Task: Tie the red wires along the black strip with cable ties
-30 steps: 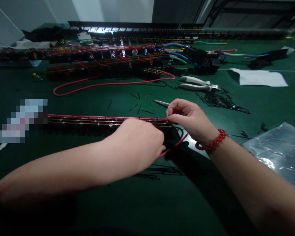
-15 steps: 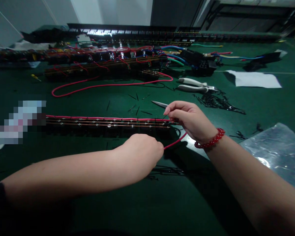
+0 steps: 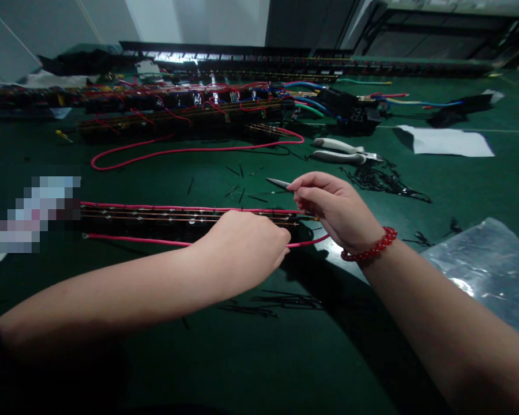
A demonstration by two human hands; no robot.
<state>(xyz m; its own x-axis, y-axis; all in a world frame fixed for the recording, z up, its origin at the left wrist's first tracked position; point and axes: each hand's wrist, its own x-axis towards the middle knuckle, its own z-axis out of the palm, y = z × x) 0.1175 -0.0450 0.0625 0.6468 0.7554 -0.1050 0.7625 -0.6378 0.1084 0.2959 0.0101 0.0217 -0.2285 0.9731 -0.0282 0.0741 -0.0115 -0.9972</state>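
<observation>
My left hand (image 3: 246, 253) is closed on a red wire (image 3: 130, 238), which runs along the near side of a long black strip assembly (image 3: 155, 223) and curves round its right end. The wire's left end carries a small ring terminal. A second stretch of red wire lies along the strip's far edge. Beyond the strip's right end, my right hand (image 3: 328, 204) pinches what looks like a thin black cable tie (image 3: 274, 192), pointing left. A pointed metal blade (image 3: 278, 183) shows at its fingertips; the rest is hidden, and whether it is held I cannot tell.
Cutting pliers (image 3: 339, 151) lie beyond my right hand, beside a pile of black cable ties (image 3: 387, 176). More ties (image 3: 285, 300) lie nearer. A clear plastic bag (image 3: 484, 276) and white paper (image 3: 454, 141) are right. Wired assemblies (image 3: 177, 106) line the back.
My left hand has moved slightly up, bringing the red wire close along the strip's near side. My right hand has risen a little, and the thin black piece in its fingers now points left.
</observation>
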